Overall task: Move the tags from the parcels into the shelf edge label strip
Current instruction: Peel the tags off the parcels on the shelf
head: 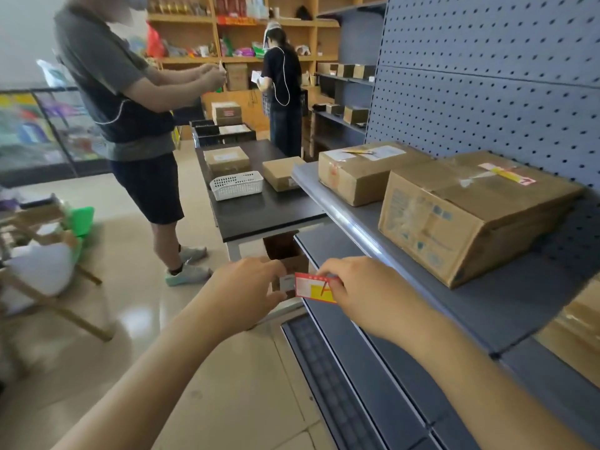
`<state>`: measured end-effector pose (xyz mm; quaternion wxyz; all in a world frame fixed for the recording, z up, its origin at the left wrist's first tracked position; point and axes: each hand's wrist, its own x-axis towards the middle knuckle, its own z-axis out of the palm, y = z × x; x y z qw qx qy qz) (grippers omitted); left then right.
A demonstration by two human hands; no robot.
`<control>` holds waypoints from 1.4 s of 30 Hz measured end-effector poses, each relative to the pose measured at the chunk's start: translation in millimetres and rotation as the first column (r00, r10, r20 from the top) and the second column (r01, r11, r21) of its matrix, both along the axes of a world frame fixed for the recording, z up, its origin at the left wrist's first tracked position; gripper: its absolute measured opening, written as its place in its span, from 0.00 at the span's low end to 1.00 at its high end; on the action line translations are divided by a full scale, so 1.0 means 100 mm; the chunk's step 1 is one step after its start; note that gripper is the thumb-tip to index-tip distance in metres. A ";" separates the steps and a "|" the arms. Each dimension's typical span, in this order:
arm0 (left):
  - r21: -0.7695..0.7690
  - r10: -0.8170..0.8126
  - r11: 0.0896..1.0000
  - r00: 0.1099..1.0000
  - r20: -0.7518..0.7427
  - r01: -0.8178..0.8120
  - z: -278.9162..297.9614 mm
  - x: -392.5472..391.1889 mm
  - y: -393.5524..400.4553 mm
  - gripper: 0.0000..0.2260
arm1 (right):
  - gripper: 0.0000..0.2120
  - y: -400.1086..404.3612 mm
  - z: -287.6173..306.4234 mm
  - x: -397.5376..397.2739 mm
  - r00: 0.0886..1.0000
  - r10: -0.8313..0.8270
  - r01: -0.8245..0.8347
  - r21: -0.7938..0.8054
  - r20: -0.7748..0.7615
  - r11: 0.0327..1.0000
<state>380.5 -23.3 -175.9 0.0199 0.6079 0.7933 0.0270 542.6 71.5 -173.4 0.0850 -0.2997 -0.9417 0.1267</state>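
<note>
Two parcels [480, 212] sit on the shelf [431, 274], a basket [236, 185] on the table [259, 209] left.

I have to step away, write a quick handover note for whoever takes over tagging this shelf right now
Right hand: pinching a red and yellow tag by its right end, in front of the lower shelf's edge strip.
Left hand: beside the tag's left end, fingers curled; contact unclear.
Parcels: near box and far box on the upper shelf, each with a tag on top.
Done: one tag lifted.
Left: seat it in a strip, then move the other two.
</note>
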 end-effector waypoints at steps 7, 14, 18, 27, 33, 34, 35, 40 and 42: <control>-0.022 -0.041 0.999 0.999 0.009 0.041 0.06 -0.66 1.04 0.15 | 0.11 0.99 -0.03 -0.61 0.996 -0.085 0.085 0.008 0.017 0.996; -0.003 -0.116 0.993 0.993 0.012 0.116 0.06 -1.31 1.87 0.16 | 0.12 1.69 -0.03 -1.24 0.989 -0.147 0.147 0.011 0.009 0.989; -0.016 -0.192 0.981 0.981 0.024 0.192 -0.02 -1.66 2.35 0.14 | 0.11 2.00 -0.10 -1.51 0.973 -0.227 0.227 0.003 0.045 0.974; -0.059 -0.540 0.840 0.842 -0.001 0.539 -0.18 -2.47 3.48 0.15 | 0.12 2.38 -0.29 -2.21 0.829 -0.559 0.556 -0.061 -0.036 0.829; -0.052 -0.736 0.675 0.677 0.006 0.736 -0.29 -2.58 3.91 0.16 | 0.09 2.37 -0.30 -2.38 0.651 -0.759 0.759 -0.027 -0.007 0.651; -0.044 -0.760 0.649 0.650 0.019 0.760 -0.33 -2.56 3.96 0.15 | 0.09 2.36 -0.30 -2.37 0.620 -0.784 0.784 -0.015 -0.003 0.620; -0.038 -0.779 0.625 0.626 0.031 0.780 -0.37 -2.54 3.99 0.15 | 0.09 2.34 -0.30 -2.35 0.592 -0.806 0.806 -0.008 0.001 0.592; 0.031 -0.847 0.531 0.530 0.044 0.847 -0.52 -2.43 4.12 0.13 | 0.10 2.29 -0.32 -2.28 0.514 -0.857 0.857 0.014 0.027 0.515; 0.035 -0.860 0.509 0.507 0.055 0.860 -0.55 -2.41 4.14 0.12 | 0.10 2.29 -0.32 -2.27 0.505 -0.862 0.862 0.016 0.032 0.506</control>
